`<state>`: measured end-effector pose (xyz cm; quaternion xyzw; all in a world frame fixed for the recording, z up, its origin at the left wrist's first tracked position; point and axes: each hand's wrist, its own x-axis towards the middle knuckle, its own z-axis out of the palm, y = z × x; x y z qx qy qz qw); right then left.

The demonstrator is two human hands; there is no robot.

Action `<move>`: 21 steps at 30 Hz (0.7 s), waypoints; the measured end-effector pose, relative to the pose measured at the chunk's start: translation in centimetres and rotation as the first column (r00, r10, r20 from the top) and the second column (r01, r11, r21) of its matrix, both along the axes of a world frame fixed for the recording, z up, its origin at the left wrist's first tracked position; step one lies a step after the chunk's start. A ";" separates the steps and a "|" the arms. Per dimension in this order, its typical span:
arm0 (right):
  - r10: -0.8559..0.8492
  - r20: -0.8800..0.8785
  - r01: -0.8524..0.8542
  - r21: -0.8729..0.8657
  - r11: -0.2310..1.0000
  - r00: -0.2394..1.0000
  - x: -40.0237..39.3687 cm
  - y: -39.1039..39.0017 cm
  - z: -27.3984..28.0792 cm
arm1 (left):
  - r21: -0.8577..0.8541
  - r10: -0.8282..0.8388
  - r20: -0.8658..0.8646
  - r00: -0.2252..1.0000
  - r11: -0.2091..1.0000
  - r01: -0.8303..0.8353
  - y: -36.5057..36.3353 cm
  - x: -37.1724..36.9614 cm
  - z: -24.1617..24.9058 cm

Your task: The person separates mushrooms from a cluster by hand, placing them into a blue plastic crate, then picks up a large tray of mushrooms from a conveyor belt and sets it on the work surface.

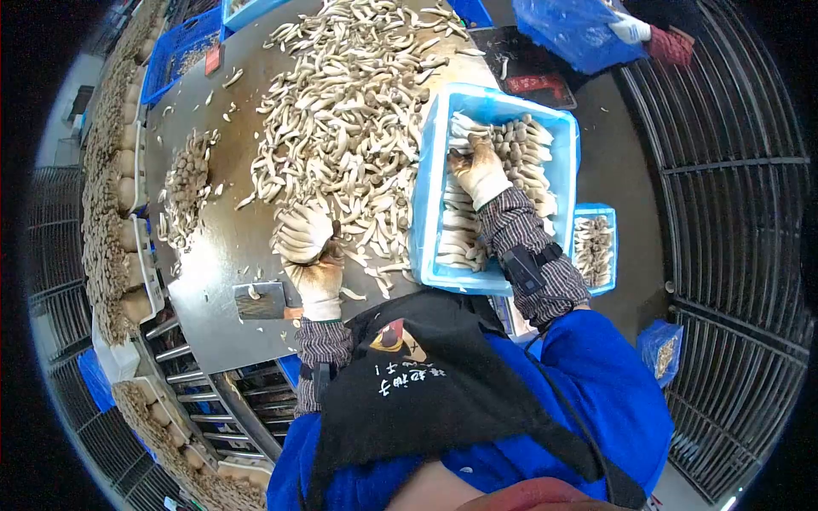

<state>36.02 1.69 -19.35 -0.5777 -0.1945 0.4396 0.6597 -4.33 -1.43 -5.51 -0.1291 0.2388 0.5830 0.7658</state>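
Observation:
My left hand [313,277], in a stained glove, is closed around a fanned bunch of pale-stemmed mushrooms [302,232] above the metal table. To the right, my right hand [479,175], also gloved, reaches into a light-blue crate [419,230]. Its fingers are curled on mushrooms at the upper left of the crate; the fingertips are partly hidden among them. Rows of mushrooms [524,153] lie inside the crate. A large loose heap of mushrooms [341,128] spreads between my hands and the far side of the table.
A cleaver [260,301] lies beside my left wrist. A smaller mushroom pile [187,179] sits at the left. A second blue crate [594,249] stands at the right. Trays of mushroom clusters [106,187] line the left side. Another person's gloved hand [630,30] holds a blue bag [571,34].

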 end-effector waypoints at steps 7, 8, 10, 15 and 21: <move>-0.120 -0.870 0.201 -0.024 0.979 0.478 -2.3 -3.1 14.1 | 0.070 -0.044 0.002 0.999 0.997 0.044 -0.5 0.0 0.1; -0.122 -0.868 0.195 -0.030 0.980 0.481 -1.8 -3.6 14.3 | 0.065 -0.062 -0.018 0.998 0.996 0.063 -0.5 0.1 0.4; -0.310 -0.843 0.341 -0.162 0.926 0.440 -0.3 -4.5 14.5 | 0.015 -0.030 -0.066 0.997 0.999 0.031 -0.2 0.7 0.8; 0.100 -0.360 -0.087 0.051 0.995 0.928 -4.6 -6.1 19.4 | 0.046 -0.024 -0.017 1.000 0.999 0.025 0.1 3.3 1.6; 0.718 0.355 -0.727 -0.135 0.674 0.599 -16.8 -4.7 26.5 | 0.197 -0.108 -0.209 0.972 0.969 0.150 -0.3 4.9 1.9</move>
